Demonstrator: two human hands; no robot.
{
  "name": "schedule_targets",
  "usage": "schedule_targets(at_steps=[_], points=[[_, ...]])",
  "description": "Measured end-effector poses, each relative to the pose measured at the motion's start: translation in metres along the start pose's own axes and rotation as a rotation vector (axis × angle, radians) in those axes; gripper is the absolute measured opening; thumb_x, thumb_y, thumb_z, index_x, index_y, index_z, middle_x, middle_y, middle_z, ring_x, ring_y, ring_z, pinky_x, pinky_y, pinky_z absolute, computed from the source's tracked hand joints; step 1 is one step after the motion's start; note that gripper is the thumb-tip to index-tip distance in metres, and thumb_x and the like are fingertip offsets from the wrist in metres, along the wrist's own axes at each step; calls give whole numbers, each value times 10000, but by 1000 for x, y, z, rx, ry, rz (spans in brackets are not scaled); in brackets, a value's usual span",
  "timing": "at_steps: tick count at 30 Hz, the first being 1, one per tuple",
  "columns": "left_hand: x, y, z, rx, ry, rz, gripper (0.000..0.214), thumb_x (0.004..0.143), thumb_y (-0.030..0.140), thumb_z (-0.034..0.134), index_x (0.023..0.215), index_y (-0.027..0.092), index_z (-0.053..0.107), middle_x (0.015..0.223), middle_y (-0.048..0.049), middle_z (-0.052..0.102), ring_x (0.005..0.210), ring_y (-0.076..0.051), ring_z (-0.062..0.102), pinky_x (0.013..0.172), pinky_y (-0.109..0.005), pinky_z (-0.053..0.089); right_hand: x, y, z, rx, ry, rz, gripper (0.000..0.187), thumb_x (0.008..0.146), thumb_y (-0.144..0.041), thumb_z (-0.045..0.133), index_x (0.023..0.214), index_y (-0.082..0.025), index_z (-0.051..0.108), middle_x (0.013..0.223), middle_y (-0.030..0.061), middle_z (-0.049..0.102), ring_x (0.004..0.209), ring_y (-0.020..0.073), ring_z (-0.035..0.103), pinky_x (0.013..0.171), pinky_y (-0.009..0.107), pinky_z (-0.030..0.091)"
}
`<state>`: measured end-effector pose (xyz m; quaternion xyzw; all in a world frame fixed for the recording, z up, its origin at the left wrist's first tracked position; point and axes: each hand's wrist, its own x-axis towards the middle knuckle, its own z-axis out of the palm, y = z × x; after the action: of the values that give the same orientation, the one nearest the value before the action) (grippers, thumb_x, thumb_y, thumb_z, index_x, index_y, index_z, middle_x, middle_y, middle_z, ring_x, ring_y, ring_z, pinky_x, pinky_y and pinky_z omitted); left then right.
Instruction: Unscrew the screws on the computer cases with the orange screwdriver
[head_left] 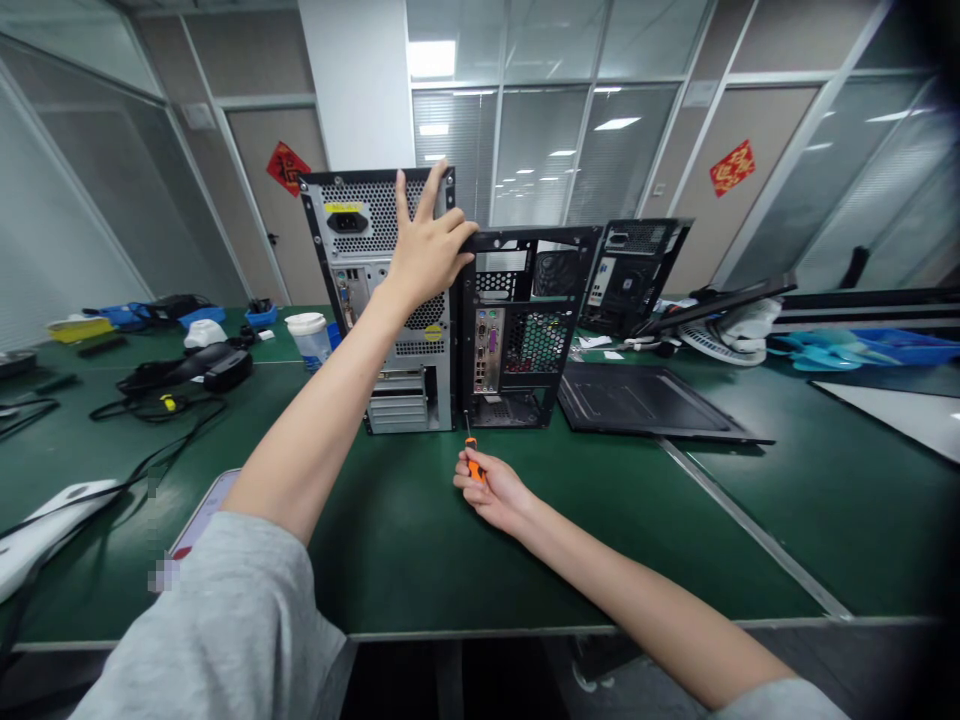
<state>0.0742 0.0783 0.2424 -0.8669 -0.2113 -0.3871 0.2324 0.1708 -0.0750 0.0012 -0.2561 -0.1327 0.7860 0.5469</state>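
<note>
Two computer cases stand side by side with their backs towards me: a taller grey-and-black computer case (390, 345) on the left and a shorter black computer case (491, 300) on the right. My left hand (429, 250) lies spread across the upper right part of the taller case, some fingers reaching the shorter case's top left corner. Low in front, my right hand (491, 490) grips a screwdriver (474, 462) by its orange and black handle. Its shaft points up at the lower left edge of the shorter case; whether the tip sits in a screw is too small to tell.
A black side panel (652, 400) lies to the right, before another computer case (630, 275). Left are a lidded cup (309, 340), a black strapped device (187, 370), loose cables and a phone (202, 515). Blue trays (900, 345) line the far right of the green table (420, 560).
</note>
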Motion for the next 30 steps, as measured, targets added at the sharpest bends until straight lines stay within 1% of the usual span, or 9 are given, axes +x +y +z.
schedule_targets(at_steps=[4,9,16,19,23,26,30], points=[[0,0,0,11,5,-4,530,716,288,542,1213,472,524,1202,51,618,1457,-248,-30,1134,-679,-123,1,0,-1,13,-7,5,126,833,-172,590,746,-150,502,556,-33,468,400,30,305,305,118,116],[0,1,-1,-20,-15,-21,479,745,290,512,1196,447,548,1228,38,602,1456,-246,-45,1132,-684,-125,0,0,3,50,15,18,133,880,-173,514,749,-158,495,554,-36,450,397,35,298,296,113,117],[0,0,0,37,1,8,550,703,291,539,1224,468,523,1198,41,618,1456,-273,-13,1132,-664,-160,-6,0,12,114,48,30,260,950,-172,349,737,-142,496,543,-31,426,378,30,288,286,113,107],[0,0,0,50,8,14,554,707,288,538,1232,464,518,1185,41,625,1457,-262,-11,1136,-664,-151,-5,0,12,129,35,38,263,952,-179,350,736,-141,496,547,-35,418,377,29,282,285,116,106],[-1,-2,2,52,29,26,507,736,280,521,1210,458,535,1174,32,628,1456,-253,10,1143,-649,-137,-3,1,7,148,-7,43,205,934,-183,405,754,-148,496,563,-40,417,386,30,278,280,116,107],[1,-5,8,34,70,46,465,760,284,514,1205,415,551,1164,3,632,1455,-262,13,1131,-654,-154,-2,1,6,159,-34,47,183,931,-182,414,767,-151,490,575,-42,417,389,29,279,272,114,98],[3,-9,14,24,97,52,417,785,280,505,1190,351,575,1153,-34,633,1454,-270,7,1113,-659,-183,-5,-1,11,180,-4,51,253,968,-198,321,778,-150,480,572,-39,418,384,29,296,256,106,92]])
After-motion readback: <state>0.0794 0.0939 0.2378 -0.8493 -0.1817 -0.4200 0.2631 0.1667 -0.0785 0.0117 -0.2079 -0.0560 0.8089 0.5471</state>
